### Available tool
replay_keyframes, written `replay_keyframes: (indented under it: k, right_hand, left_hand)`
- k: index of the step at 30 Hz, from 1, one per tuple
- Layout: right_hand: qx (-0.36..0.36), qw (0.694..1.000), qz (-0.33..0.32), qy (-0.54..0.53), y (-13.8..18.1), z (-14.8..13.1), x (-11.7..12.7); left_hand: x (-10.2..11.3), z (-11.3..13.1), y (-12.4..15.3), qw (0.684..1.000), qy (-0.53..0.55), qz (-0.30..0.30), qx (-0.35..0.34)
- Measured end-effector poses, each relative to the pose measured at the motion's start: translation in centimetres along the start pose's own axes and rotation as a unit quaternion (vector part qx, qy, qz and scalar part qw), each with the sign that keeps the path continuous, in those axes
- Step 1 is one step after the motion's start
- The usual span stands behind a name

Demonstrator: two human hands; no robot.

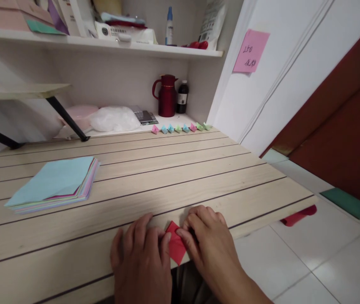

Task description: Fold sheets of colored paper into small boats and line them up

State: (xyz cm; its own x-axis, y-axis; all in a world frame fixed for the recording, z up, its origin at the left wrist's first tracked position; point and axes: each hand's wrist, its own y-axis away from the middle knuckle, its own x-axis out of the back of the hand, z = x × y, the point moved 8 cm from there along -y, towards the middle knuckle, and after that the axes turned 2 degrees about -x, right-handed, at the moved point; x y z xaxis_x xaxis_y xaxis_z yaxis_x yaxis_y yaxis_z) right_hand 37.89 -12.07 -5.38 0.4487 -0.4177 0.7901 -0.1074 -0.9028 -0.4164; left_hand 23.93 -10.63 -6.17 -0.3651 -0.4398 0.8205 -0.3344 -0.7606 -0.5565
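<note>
A small piece of folded red paper [176, 244] lies at the table's near edge, between my two hands. My left hand [142, 249] is closed with its thumb pressing the paper's left side. From the other side my right hand [210, 240] grips the paper between thumb and curled fingers. The paper has a roughly diamond outline with creases, and its side edges are partly hidden under the fingers. Along the table's back edge stands a row of several small folded paper pieces [178, 129] in pink, blue and green.
A stack of coloured paper sheets [53, 179], light blue on top, sits on the left of the wooden table [129, 185]. Behind are a dark red jug [167, 97], a dark bottle [183, 98] and a plastic bag [115, 119]. A black-legged stand [67, 116] rises at the left.
</note>
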Motion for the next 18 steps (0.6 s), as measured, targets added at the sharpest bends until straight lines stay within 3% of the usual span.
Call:
replay_keyframes:
  k: [18]
  right_hand:
    - [0.008, 0.997, -0.003, 0.071, -0.38, -0.57, -0.24]
  left_hand:
    - [-0.52, 0.55, -0.55, 0.999, -0.043, -0.021, 0.008]
